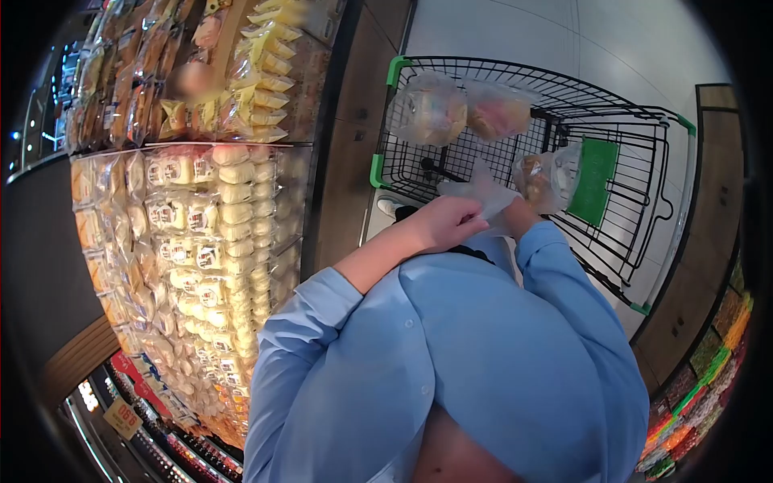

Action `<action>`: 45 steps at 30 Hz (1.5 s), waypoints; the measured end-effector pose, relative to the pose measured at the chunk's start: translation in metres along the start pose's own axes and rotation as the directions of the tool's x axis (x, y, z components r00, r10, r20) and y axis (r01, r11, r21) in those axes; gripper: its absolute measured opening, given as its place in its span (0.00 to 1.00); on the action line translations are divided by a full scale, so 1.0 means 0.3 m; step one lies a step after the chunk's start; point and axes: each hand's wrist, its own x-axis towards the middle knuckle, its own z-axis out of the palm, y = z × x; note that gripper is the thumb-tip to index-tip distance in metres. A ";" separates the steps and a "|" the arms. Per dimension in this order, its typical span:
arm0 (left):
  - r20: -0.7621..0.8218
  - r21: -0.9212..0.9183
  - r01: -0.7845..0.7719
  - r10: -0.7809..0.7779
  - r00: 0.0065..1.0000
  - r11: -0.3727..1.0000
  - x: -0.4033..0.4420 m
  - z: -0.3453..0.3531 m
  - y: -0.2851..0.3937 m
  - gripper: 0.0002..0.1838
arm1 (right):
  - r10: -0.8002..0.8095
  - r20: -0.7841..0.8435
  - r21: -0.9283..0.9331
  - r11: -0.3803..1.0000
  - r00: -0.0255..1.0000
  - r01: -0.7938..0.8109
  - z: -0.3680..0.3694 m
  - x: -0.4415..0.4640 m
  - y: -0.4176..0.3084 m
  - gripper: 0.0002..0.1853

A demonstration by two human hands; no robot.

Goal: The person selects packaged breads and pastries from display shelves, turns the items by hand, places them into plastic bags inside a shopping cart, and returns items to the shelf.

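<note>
A thin, translucent plastic bag is between my hands, in front of my waist. My left hand has its fingers curled closed at the near left edge of the bag. My right hand reaches into or behind the bag from the right; the film covers its fingers, so their position is unclear. Just beyond my hands stands a black wire shopping cart with green corners. Inside it are a bagged bread-like item, another bag with pink and yellow contents, and a bag of brown items nearest my right hand.
On the left, a tall display holds rows of wrapped buns and yellow packets. A green panel is fixed to the cart. Wooden cabinets and colourful goods stand on the right. A shoe shows beside the cart.
</note>
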 end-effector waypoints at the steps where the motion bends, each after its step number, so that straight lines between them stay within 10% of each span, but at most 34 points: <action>1: -0.019 0.007 0.016 -0.016 1.000 1.000 0.001 0.003 -0.001 0.16 | -0.002 -0.003 -0.037 0.999 1.000 0.002 0.004 -0.007 0.011 0.24; 13: -0.037 0.114 -0.079 0.084 0.996 0.990 0.023 0.032 -0.056 0.15 | -0.030 0.077 -0.318 0.947 0.997 0.053 0.001 -0.006 0.040 0.26; 21: -0.263 0.466 0.259 -0.147 0.954 0.846 0.048 0.027 -0.153 0.12 | -0.051 0.149 -0.349 0.932 0.988 0.101 -0.165 0.003 -0.059 0.27; 24: -0.332 0.443 0.391 -0.257 0.908 0.807 0.081 0.010 -0.213 0.11 | 0.151 0.416 -0.352 0.936 0.897 0.006 -0.293 -0.002 -0.192 0.31; 30: -0.470 0.314 0.657 -0.489 0.735 0.685 0.067 -0.016 -0.416 0.14 | -0.078 0.149 0.396 0.918 0.986 0.013 -0.349 -0.094 -0.194 0.40; 32: -0.544 0.262 0.669 -0.466 0.697 0.695 0.024 -0.004 -0.375 0.17 | -0.056 0.168 0.878 0.462 0.984 -0.124 -0.374 -0.138 -0.244 0.41; 33: -0.613 0.217 0.679 -0.444 0.654 0.701 0.000 -0.004 -0.342 0.20 | -0.051 0.168 0.875 0.467 0.984 -0.125 -0.380 -0.152 -0.260 0.41; 36: -0.449 -0.088 0.504 -0.486 0.750 0.859 -0.038 -0.019 -0.374 0.29 | -0.071 0.075 0.945 0.324 0.995 -0.048 -0.382 -0.179 -0.299 0.42; 39: -0.304 -0.758 0.105 -0.491 0.816 0.644 -0.142 -0.033 -0.203 0.30 | -0.212 -0.145 0.696 0.672 0.966 0.252 -0.366 -0.209 -0.369 0.42; 41: -0.329 -0.830 -0.040 -0.431 0.840 0.556 -0.191 -0.018 -0.148 0.28 | -0.336 -0.237 0.454 0.791 0.912 0.410 -0.385 -0.275 -0.490 0.42; 45: -0.480 -0.825 -0.273 -0.356 0.802 0.495 -0.334 -0.089 -0.063 0.24 | -0.496 -0.232 0.635 0.574 0.837 0.516 -0.382 -0.361 -0.693 0.40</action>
